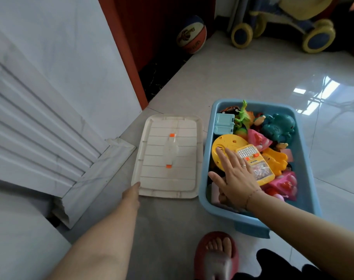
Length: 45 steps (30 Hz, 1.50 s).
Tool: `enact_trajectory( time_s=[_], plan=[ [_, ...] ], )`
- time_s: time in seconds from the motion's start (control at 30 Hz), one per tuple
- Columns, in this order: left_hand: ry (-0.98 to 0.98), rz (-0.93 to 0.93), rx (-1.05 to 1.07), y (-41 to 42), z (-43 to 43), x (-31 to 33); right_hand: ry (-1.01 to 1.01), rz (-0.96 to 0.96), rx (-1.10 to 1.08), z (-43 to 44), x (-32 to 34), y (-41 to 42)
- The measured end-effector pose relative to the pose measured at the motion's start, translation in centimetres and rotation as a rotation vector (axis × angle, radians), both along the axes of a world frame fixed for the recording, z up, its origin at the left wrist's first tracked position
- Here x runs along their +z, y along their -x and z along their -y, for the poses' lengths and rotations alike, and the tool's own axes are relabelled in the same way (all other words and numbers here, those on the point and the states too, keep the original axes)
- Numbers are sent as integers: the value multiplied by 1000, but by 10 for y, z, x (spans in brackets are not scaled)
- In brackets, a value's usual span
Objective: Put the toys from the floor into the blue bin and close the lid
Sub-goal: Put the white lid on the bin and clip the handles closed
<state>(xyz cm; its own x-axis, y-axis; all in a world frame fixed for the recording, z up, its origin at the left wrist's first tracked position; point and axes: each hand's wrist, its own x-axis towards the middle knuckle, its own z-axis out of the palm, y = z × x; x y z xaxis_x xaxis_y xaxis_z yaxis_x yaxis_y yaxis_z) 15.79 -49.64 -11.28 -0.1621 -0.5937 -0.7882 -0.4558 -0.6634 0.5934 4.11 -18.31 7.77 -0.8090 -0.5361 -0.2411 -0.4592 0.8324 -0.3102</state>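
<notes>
Far left: white ribbed wall panels [40, 110] down to the grey tiled floor [172, 219]. Left hand [131, 191] at the near left corner of the lid [172, 178], touching its edge; fingers hidden, so grip cannot be judged. Lid is cream-white with a clear handle [170, 151] tipped orange, lying flat on the floor just beside the blue bin [252, 221], left of it, not on it. Back, against the dark doorway: a basketball [192, 35]. Near bottom edge: a foot in a red slipper [216, 257]. Bin is uncovered and filled with toys: light blue case [224, 123], green dinosaur [242, 116], round yellow toy [226, 142], yellow toy phone [259, 168], teal animal toy [278, 128], pink pieces [283, 184]. Right hand [236, 178] lies flat on the toys, fingers straight and spread, gripping nothing; fingertips on the round yellow toy and the phone. Far right, back: a wheeled toy stroller [317, 37].
</notes>
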Motion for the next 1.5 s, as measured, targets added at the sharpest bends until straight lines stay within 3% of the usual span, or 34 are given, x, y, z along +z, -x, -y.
enact_trajectory(
  time_s=[0.07,0.23,0.43,0.53,0.63,0.73,0.8,0.93,1.03,1.13,1.2,1.27,1.3,1.37,1.5],
  plan=[
    [3,-33,49,3,11,-20,-3,-23,3,1,-8,-1],
    [-20,-28,47,18,-11,28,0,-78,6,7,-21,-7],
    [-43,71,-32,20,-3,2,-2,-62,-16,12,-25,-8],
    [-49,-10,-20,28,-15,23,-9,-35,-28,13,-26,-4],
    [7,-204,-28,45,-21,48,-23,9,-25,13,-23,-2],
    [265,-267,-76,68,-26,90,-22,95,-4,11,-11,5],
    [489,-281,-127,84,-40,132,93,229,-75,12,5,14],
    [979,-356,-474,92,-115,232,719,670,-470,12,59,41],
    [1206,-505,-818,71,-190,267,1082,934,-648,0,98,61],
    [1389,-535,-979,47,-252,267,1113,823,-745,-20,110,71],
    [1567,-645,-1088,36,-288,260,989,676,-867,-45,105,74],
    [1579,-804,-1297,28,-311,250,857,530,-948,-80,95,75],
    [1590,-799,-1409,28,-314,242,792,448,-959,-100,89,72],
    [1595,-593,-1536,37,-305,232,702,326,-979,-132,74,66],
    [1329,54,-1248,75,-243,222,526,313,-1087,-154,34,70]
  ],
)
